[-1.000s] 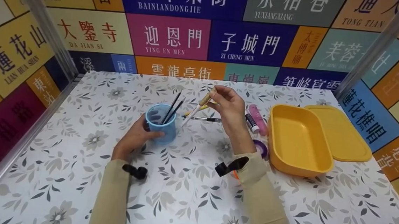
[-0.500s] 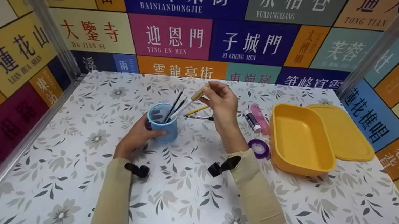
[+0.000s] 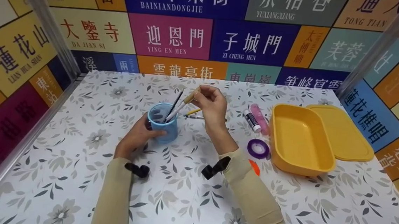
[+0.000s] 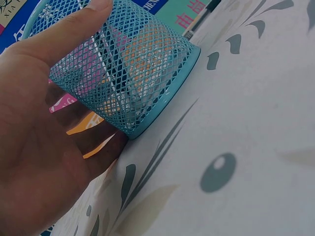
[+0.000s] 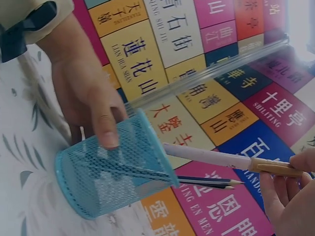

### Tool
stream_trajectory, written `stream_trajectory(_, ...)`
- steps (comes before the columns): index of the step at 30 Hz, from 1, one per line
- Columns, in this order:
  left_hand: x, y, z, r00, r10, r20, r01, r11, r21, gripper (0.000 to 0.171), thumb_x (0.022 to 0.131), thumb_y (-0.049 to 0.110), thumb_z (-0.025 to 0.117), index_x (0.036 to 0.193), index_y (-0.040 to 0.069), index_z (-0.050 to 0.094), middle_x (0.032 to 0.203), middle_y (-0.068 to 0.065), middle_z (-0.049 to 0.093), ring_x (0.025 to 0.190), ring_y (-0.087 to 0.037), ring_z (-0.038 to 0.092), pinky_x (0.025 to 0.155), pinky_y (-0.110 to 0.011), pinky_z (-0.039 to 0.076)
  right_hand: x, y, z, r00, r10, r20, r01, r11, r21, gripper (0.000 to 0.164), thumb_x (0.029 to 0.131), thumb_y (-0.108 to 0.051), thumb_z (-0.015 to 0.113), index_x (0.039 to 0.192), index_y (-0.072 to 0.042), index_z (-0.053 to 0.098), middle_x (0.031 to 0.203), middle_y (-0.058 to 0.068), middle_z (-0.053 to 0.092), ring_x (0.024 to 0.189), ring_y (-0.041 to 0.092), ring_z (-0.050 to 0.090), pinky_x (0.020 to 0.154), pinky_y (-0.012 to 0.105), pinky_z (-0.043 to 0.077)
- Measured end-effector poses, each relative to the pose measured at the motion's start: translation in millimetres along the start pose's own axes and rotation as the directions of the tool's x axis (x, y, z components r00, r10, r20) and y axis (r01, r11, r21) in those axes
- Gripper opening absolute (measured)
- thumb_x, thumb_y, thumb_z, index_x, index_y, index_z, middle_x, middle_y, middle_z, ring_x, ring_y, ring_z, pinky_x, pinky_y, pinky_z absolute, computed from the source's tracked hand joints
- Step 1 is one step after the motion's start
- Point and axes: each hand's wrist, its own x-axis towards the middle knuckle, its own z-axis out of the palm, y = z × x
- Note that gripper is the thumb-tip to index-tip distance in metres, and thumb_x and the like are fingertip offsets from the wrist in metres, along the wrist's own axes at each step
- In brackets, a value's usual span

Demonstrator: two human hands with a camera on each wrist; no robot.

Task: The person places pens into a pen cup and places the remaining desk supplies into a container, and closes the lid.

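My left hand (image 3: 137,135) grips a light blue mesh pen holder (image 3: 166,132) standing upright on the table, thumb across its near side, fingers behind. Two dark pencils (image 5: 209,182) lean inside it, tips above the rim. My right hand (image 3: 213,109) pinches a pen with a pale barrel (image 5: 211,156) by its gold-brown cap (image 5: 275,168). The pen slants down, its lower end inside the holder's mouth. Beyond the holder, a yellow pencil (image 3: 193,112) and a clear-and-black pen (image 3: 195,117) lie on the table, partly behind the right hand.
On the right are a glue stick (image 3: 252,121), a pink object (image 3: 260,120), a purple tape roll (image 3: 267,152) and an orange object (image 3: 254,168) partly under the right sleeve. Farther right stands a yellow box (image 3: 297,169) beside its lid (image 3: 348,136). Printed panels (image 3: 169,36) enclose the table.
My right hand has moved left and lowered the pen's end from beside the holder into its mouth. My left hand keeps its grip on the pen holder.
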Motion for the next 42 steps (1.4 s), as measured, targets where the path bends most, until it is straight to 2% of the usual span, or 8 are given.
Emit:
stream_trajectory(6, -1.0, -0.9, -0.2, 1.000, 0.028, 0.005, -0.028, 0.999, -0.020, 0.114, 0.066, 0.047, 0.091, 0.158, 0.030, 0.026, 0.160, 0.001, 0.038, 0.152, -0.024, 0.029, 0.127, -0.050, 0.020, -3, 13, 3, 1.000, 0.018, -0.005, -0.018, 0.998, -0.053, 0.021, 0.093, -0.002, 0.068, 0.113, -0.001, 0.063, 0.098, 0.005, 0.065, 0.087, 0.014, 0.068, 0.084, 0.031, 0.063)
stream_trajectory(11, -1.3, -0.4, -0.2, 0.999, 0.045, 0.008, -0.045, 0.999, 0.006, 0.114, 0.068, 0.047, 0.090, 0.159, 0.025, 0.025, 0.160, -0.003, 0.038, 0.151, -0.025, 0.031, 0.126, -0.048, 0.024, -7, 21, 5, 1.000, 0.004, 0.016, -0.003, 0.998, -0.059, 0.022, 0.092, 0.000, 0.067, 0.113, 0.002, 0.063, 0.097, 0.005, 0.065, 0.087, 0.015, 0.067, 0.083, 0.032, 0.063)
stream_trajectory(18, -0.7, -1.0, -0.9, 1.000, 0.021, 0.004, -0.021, 1.000, 0.005, 0.116, 0.066, 0.049, 0.090, 0.159, 0.026, 0.024, 0.160, -0.002, 0.037, 0.151, -0.025, 0.031, 0.127, -0.048, 0.024, -12, 34, 10, 1.000, -0.004, -0.004, 0.003, 0.998, -0.060, 0.026, 0.091, -0.002, 0.070, 0.116, 0.003, 0.065, 0.101, 0.006, 0.068, 0.088, 0.015, 0.068, 0.082, 0.032, 0.063)
stream_trajectory(27, -2.0, 0.1, -0.5, 1.000, 0.015, 0.005, -0.015, 1.000, -0.004, 0.118, 0.064, 0.052, 0.090, 0.159, 0.027, 0.024, 0.161, -0.001, 0.036, 0.152, -0.023, 0.029, 0.127, -0.048, 0.022, -17, 51, 13, 1.000, -0.018, -0.017, 0.016, 0.994, -0.109, 0.022, 0.089, -0.004, 0.072, 0.111, -0.001, 0.067, 0.103, 0.010, 0.069, 0.088, 0.015, 0.068, 0.079, 0.031, 0.063)
stream_trajectory(34, -1.6, -1.2, 0.4, 0.999, 0.034, 0.003, -0.033, 0.999, -0.035, 0.115, 0.066, 0.047, 0.091, 0.159, 0.027, 0.025, 0.161, -0.001, 0.037, 0.152, -0.023, 0.030, 0.128, -0.047, 0.021, -17, 56, 15, 0.998, 0.055, -0.013, -0.056, 0.993, -0.101, 0.025, 0.089, -0.003, 0.072, 0.114, 0.001, 0.067, 0.101, 0.009, 0.069, 0.088, 0.014, 0.068, 0.080, 0.031, 0.063)
stream_trajectory(42, -1.8, -0.7, 0.1, 0.996, 0.086, 0.010, -0.085, 0.994, -0.061, 0.104, 0.073, 0.038, 0.090, 0.157, 0.024, 0.029, 0.156, -0.004, 0.042, 0.147, -0.024, 0.036, 0.125, -0.046, 0.027, -14, 56, 14, 0.996, 0.090, -0.001, -0.090, 0.992, -0.083, 0.029, 0.089, -0.003, 0.073, 0.117, 0.003, 0.067, 0.106, 0.012, 0.069, 0.088, 0.011, 0.068, 0.081, 0.029, 0.063)
